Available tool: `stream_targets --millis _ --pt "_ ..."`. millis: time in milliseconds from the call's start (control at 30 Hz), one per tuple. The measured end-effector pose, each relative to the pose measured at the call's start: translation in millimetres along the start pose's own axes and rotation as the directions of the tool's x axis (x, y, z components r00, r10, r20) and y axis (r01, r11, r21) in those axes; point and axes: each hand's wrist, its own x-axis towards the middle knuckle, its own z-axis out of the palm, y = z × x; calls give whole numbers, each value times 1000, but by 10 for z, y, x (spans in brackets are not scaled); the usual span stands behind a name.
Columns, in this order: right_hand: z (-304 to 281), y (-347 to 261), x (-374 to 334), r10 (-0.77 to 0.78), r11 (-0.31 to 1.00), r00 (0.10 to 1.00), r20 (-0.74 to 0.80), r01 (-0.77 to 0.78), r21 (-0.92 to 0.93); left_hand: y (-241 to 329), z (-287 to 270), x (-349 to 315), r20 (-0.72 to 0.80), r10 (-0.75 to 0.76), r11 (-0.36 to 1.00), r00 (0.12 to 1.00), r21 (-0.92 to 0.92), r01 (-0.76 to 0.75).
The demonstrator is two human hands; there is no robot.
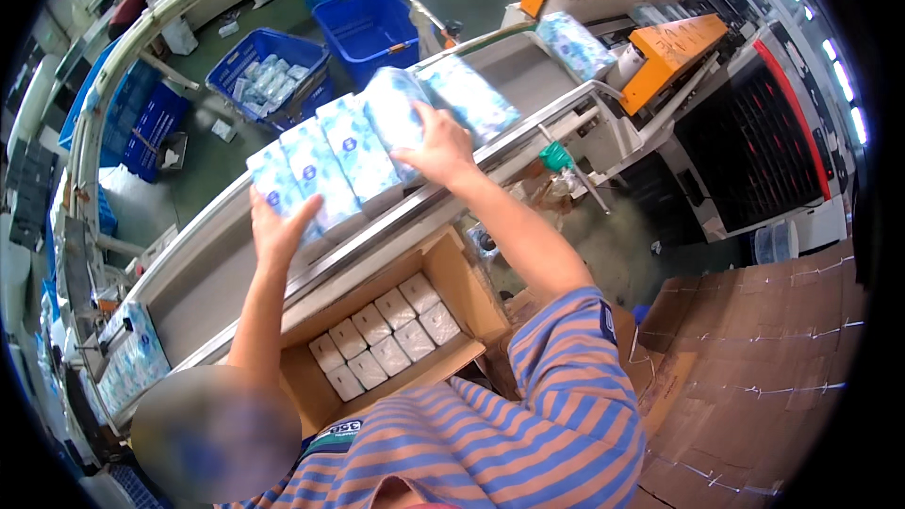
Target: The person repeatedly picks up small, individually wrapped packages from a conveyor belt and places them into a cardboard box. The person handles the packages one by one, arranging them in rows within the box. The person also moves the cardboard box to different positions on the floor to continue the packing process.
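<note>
Several wrapped tissue packs [353, 151] with a pale blue and white pattern stand side by side in a row on the conveyor belt [203, 297]. My left hand [281, 226] grips the leftmost pack [273, 179], its thumb and fingers spread around the near end. At the right end of the row, my right hand [441, 149] clasps another pack [391, 99], fingers over its top and side. Just beyond that hand lies a further pack [471, 99], slightly tilted. Below the belt, an open carton [462, 273] holds two rows of white packs [386, 335].
Up the belt, another pack [575, 45] sits beside orange machine covers [674, 52]. More packs [137, 358] are at the belt's lower left. Blue crates [368, 28] stand behind the belt, one crate [222, 75] holding small packs. Flattened cardboard [754, 349] is stacked at right. A metal rail [377, 226] edges the belt.
</note>
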Motion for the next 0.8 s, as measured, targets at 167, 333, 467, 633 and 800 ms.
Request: stream_targets --millis 167,333,467,633,800 --pt "-398 761 465 276 943 912 -304 -318 -97 115 128 -14 22 -44 996 999 -72 45" --pt "-401 418 410 -87 995 958 273 72 65 -58 -112 -61 58 -112 987 992 -106 118" --pt "115 273 414 -77 985 982 172 48 166 -248 -390 -41 97 -212 944 972 -238 230" --pt "470 120 763 -264 788 918 295 28 615 -559 -608 204 181 -165 873 969 -430 229" --pt "-274 -401 96 -323 860 945 56 269 434 -64 -1189 -344 -21 -137 935 990 -333 123"
